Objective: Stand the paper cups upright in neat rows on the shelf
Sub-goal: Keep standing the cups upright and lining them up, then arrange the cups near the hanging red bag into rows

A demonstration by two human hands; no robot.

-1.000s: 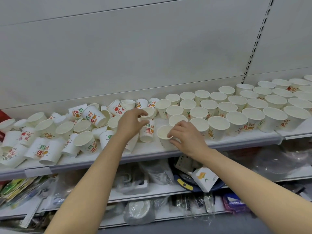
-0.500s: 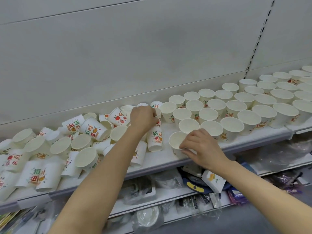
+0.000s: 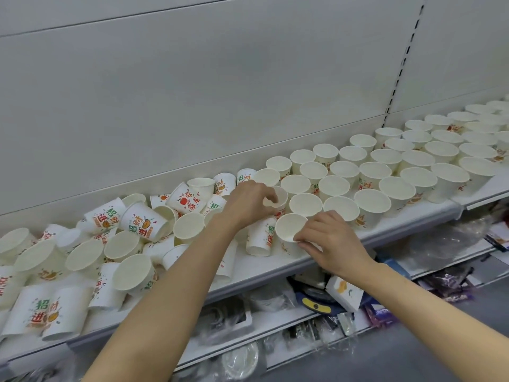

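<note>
2 hands work at the white metal shelf's (image 3: 275,267) front lip: right hand (image 3: 332,244) pinches an upright, empty white paper cup (image 3: 290,230), left hand (image 3: 248,201) grips a tilted printed cup (image 3: 278,198) just behind.

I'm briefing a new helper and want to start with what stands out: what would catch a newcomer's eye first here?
First, the contrast on the shelf: a jumble of tipped printed cups on the left against neat rows of upright cups on the right. Between them, the left hand grips a tilted cup, while the right hand holds an upright cup at the front edge.
</note>
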